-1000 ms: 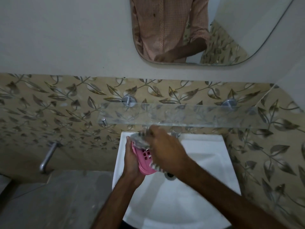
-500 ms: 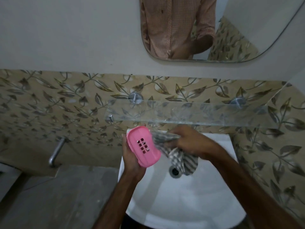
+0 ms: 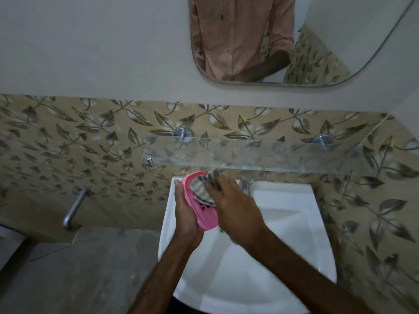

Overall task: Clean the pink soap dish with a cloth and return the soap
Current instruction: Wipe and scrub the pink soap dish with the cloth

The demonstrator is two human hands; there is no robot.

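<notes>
Closest of all is the white sink (image 3: 283, 241), and two bare arms reach up over it from the bottom edge. Left of the sink is a flat grey surface (image 3: 79, 268). Over the back left corner of the sink, the left hand (image 3: 184, 214) holds the pink soap dish (image 3: 205, 217). Its fingers are curled round the back of the dish and the thumb lies along the left rim. The dish is tipped up on its side, so its hollow part faces the right hand (image 3: 233, 207). That hand has its fingers bent down round a striped grey cloth (image 3: 200, 188) and pushes it into the top half of the dish. A few little slots show in the pink floor of the dish just below the cloth. Just to the right of the fingers, a shiny tap (image 3: 246, 185) stands at the back of the sink. A bit further back, a glass shelf (image 3: 260, 155) sticks out from the wall on round metal pegs (image 3: 183, 134), and the top of the dish is just under its front edge. Low on the wall to the left, a metal pipe (image 3: 73, 208) bends down. Behind it all are tan tiles (image 3: 90, 143) with leaf shapes on them. Highest up is a mirror (image 3: 340, 41), and it shows a checked orange shirt (image 3: 231, 37) and a bent arm
</notes>
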